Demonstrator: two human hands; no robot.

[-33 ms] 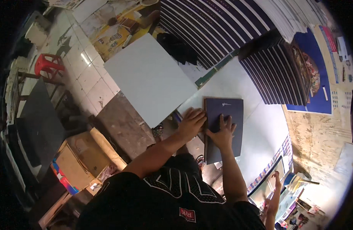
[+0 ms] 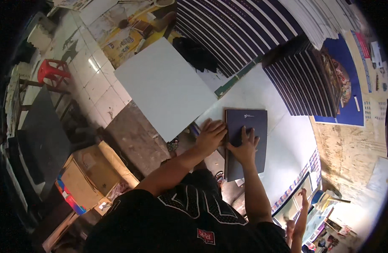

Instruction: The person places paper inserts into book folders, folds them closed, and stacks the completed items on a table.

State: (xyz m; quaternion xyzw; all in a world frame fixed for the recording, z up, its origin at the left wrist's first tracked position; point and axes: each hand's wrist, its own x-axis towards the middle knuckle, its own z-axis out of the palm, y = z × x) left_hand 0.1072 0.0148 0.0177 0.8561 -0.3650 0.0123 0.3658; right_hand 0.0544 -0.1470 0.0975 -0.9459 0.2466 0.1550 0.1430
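Observation:
A dark blue hardcover book [image 2: 261, 122] lies closed on the pale work table in front of me. My right hand [image 2: 246, 148] rests flat on its cover, fingers spread and thumb toward the spine. Against the book's left edge sits my left hand [image 2: 211, 137], its fingers curled and bunched together; whatever may be inside them is hidden. Beside the left hand a small blue object [image 2: 195, 129] shows at the table edge. A large pale grey board [image 2: 164, 88] lies to the left of the book and juts over the table's edge.
Tall stacks of dark books [image 2: 236, 29] stand at the back, with a shorter stack [image 2: 305, 82] at the right. An open cardboard box [image 2: 97, 177] is at lower left, a red stool [image 2: 54, 74] farther off. Another person's hand [image 2: 302, 200] shows at lower right.
My hands and the book stay in place. At lower right, the other person's hands shift slightly.

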